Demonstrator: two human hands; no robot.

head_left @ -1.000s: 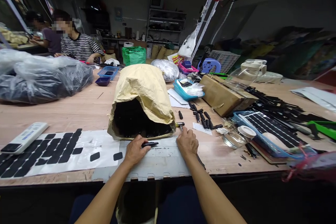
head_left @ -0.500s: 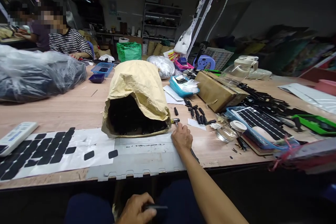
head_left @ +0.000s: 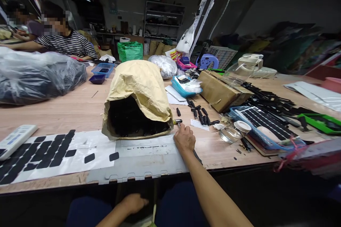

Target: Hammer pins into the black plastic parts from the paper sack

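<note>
While paper sack point(head_left: 141, 83) lies open-mouthed on bench point(head_left: 85, 113), dark stuff point(head_left: 134, 120) inside, right hand point(head_left: 184, 138) sits just right of sack, curled round dark-handled tool point(head_left: 197, 157). Left hand point(head_left: 134, 203) hangs below sack, lower than bench edge, kinda blurry, can't tell if it's gripping anything. Grey sheet point(head_left: 149, 159) right in front of sack.

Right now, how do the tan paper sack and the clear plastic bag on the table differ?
The tan paper sack is opaque, while the clear plastic bag shows its dark contents through its sides. The sack's mouth gapes toward the camera; no opening shows on the bag. The sack lies close to the right hand, the bag far to its left. Both lie on the wood-toned table and hold dark contents.
</note>
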